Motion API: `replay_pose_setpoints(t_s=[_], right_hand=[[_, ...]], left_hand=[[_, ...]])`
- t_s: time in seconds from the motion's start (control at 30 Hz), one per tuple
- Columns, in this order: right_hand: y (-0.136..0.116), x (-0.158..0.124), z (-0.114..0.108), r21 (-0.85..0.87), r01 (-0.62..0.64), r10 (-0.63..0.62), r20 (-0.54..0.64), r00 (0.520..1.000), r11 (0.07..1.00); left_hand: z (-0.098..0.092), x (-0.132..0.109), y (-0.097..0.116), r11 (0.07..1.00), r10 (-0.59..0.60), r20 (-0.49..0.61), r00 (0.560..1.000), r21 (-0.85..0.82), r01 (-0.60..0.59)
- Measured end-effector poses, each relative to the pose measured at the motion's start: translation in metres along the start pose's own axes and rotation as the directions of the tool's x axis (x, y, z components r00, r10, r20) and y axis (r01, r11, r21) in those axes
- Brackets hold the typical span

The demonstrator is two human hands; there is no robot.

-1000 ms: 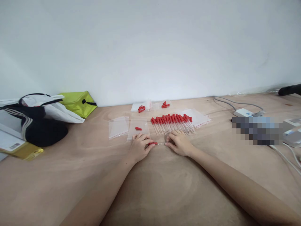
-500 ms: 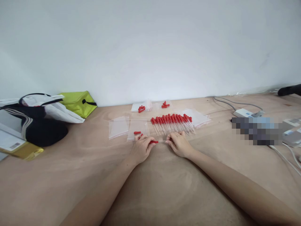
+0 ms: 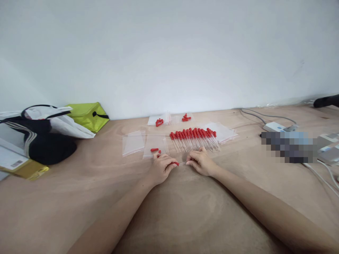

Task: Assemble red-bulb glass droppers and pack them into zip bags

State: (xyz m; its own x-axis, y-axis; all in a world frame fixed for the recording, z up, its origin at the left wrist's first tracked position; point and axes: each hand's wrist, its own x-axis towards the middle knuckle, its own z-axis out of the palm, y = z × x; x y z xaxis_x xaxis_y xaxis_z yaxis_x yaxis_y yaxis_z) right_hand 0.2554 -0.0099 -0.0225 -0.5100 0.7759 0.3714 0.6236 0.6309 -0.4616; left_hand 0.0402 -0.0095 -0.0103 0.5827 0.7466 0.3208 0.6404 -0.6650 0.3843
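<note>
Between finger and thumb, my left hand [image 3: 161, 169] pinches a red rubber dropper bulb [image 3: 176, 163]. My right hand [image 3: 200, 162] grips a thin clear dropper tube [image 3: 182, 163], whose near end meets the bulb's mouth; how deep it sits inside cannot be made out. Just beyond my hands lies a row of droppers [image 3: 194, 135], red bulbs toward the wall and clear tubes toward me. Loose red bulbs [image 3: 154, 150] rest on a clear zip bag [image 3: 148, 141] behind my left hand.
More red bulbs lie on bags near the wall [image 3: 159, 122], and a stack of clear bags [image 3: 224, 132] sits right of the row. At left are a black cap [image 3: 50, 148] and a lime-green bag [image 3: 86, 114]. A power strip [image 3: 275, 127] with cables lies at right.
The bulb and tube have dropped slightly toward me and now tilt a little. Less of the red bulb shows past my left fingers. The row of droppers stays put.
</note>
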Motion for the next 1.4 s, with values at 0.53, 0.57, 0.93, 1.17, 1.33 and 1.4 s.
replay_pose_setpoints(t_s=[0.53, 0.57, 0.93, 1.17, 1.33, 1.4], right_hand=[[-0.008, -0.002, 0.005, -0.125, -0.032, 0.021, -0.091, 0.996, 0.992], [-0.009, -0.002, 0.006, -0.124, -0.031, 0.019, -0.093, 0.995, 0.992], [-0.022, 0.0, 0.011, -0.057, -0.144, 0.14, -0.07, 0.988, 0.988], [-0.026, 0.0, 0.015, -0.037, -0.166, 0.163, -0.081, 0.983, 0.985], [-0.027, 0.001, 0.016, -0.006, -0.179, 0.178, -0.059, 0.982, 0.984], [-0.03, 0.002, 0.013, -0.015, -0.17, 0.169, -0.047, 0.984, 0.985]], left_hand=[[0.003, -0.001, -0.003, 0.999, 0.024, -0.03, 0.999, 0.024, -0.023], [0.003, -0.001, -0.003, 0.999, 0.026, -0.03, 0.999, 0.023, -0.025], [0.003, -0.001, -0.003, 0.999, 0.035, -0.053, 0.998, 0.003, -0.035], [0.001, -0.001, 0.0, 0.995, 0.082, -0.015, 0.997, 0.052, -0.081], [0.0, 0.0, 0.001, 0.99, 0.123, -0.028, 0.992, 0.079, -0.12], [-0.001, 0.001, -0.001, 0.988, 0.121, -0.041, 0.992, 0.102, -0.116]])
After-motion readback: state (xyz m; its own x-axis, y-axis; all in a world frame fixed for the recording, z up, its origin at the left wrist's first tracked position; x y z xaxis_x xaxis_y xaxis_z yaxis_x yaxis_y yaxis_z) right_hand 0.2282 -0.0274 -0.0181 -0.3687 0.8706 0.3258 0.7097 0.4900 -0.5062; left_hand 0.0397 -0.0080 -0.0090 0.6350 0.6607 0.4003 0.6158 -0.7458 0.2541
